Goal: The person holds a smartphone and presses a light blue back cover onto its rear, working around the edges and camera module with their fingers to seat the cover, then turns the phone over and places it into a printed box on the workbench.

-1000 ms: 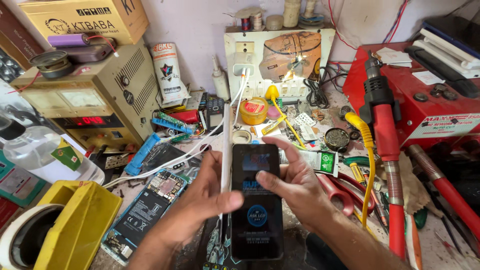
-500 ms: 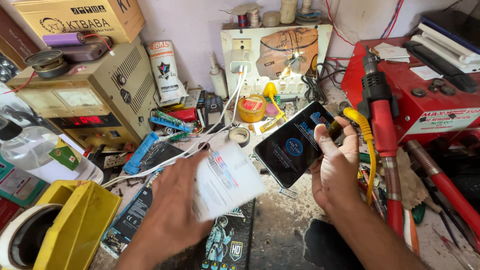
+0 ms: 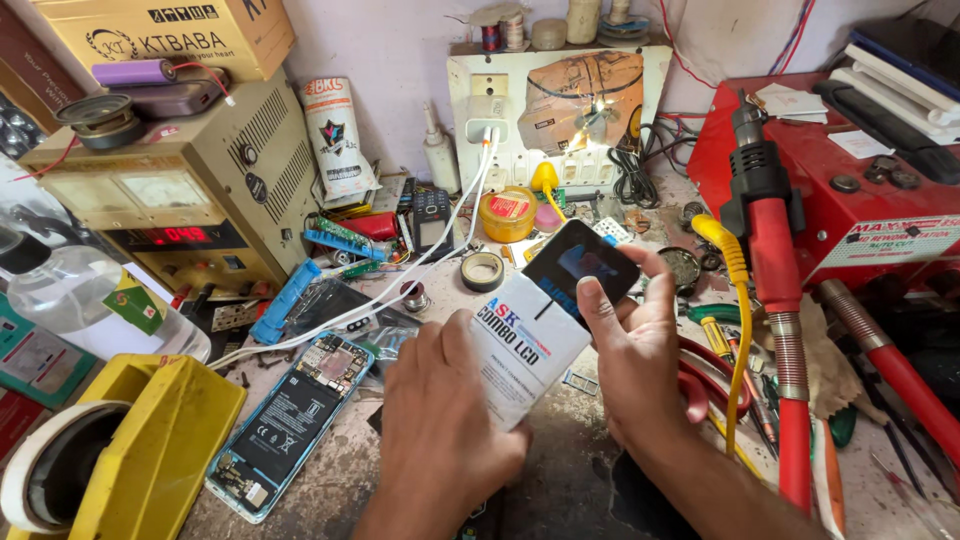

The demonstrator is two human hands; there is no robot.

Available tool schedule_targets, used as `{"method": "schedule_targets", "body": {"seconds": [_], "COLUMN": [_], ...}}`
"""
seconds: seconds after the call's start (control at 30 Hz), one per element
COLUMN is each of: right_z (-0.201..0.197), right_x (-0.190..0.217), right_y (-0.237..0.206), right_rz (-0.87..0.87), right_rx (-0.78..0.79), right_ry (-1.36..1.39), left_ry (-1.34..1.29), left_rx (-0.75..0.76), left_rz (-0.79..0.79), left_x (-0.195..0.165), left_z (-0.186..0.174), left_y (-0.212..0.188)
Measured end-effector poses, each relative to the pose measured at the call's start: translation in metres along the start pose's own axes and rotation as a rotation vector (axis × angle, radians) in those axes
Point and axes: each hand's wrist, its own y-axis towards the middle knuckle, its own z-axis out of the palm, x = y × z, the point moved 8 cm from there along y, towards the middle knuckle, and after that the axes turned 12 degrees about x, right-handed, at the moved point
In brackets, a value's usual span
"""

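Where the left hand (image 3: 440,420) overlaps it, white sleeve (image 3: 525,355) half hidden.

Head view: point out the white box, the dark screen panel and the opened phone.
white box (image 3: 525,355): head view, printed front face.
dark screen panel (image 3: 580,265): head view, glass middle.
opened phone (image 3: 290,420): head view, black battery.

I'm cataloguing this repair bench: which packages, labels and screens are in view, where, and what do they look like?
White flat box: left hand, blue and red print.
Dark phone screen: right hand, blue glow.
Cardboard box: top left, tan, black print.
Red digit display: beige power supply, left.
White can: by the wall, printed label.
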Motion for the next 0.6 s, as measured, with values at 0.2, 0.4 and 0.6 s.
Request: {"method": "schedule_targets", "body": {"seconds": [0.2, 0.4, 0.6], "right_z": [0.01, 0.017, 0.023], "right_x": [-0.008, -0.012, -0.014], "right_y": [-0.008, -0.018, -0.007], "right_rz": [0.03, 0.109, 0.216], "right_rx": [0.082, 0.076, 0.223], "right_ry": [0.105, 0.07, -0.086], "left_ry": [0.057, 0.143, 0.075], "left_rx": [-0.159, -0.167, -0.03], "left_rz": [-0.002, -0.029, -0.062], "left_x": [-0.003, -0.002, 0.012], "left_z": [-0.008, -0.009, -0.001], "left_y": [0.013, 0.021, 0.021]}}
